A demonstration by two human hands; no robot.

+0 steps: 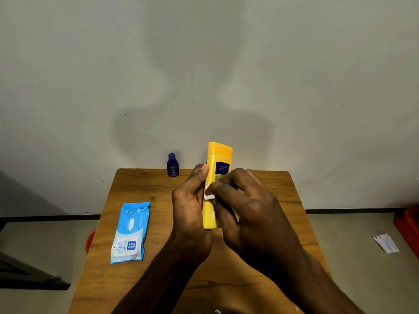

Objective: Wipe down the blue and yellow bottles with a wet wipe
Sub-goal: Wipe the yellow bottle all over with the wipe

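I hold the tall yellow plastic bottle above the wooden tabletop, long axis running near to far, my left hand gripping its left side. My right hand presses a small white wet wipe against its face. The small dark blue bottle stands far left.

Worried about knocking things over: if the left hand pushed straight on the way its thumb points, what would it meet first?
Probably nothing on the table: the left hand points toward the wall, passing right of the blue bottle. Depth is unclear.
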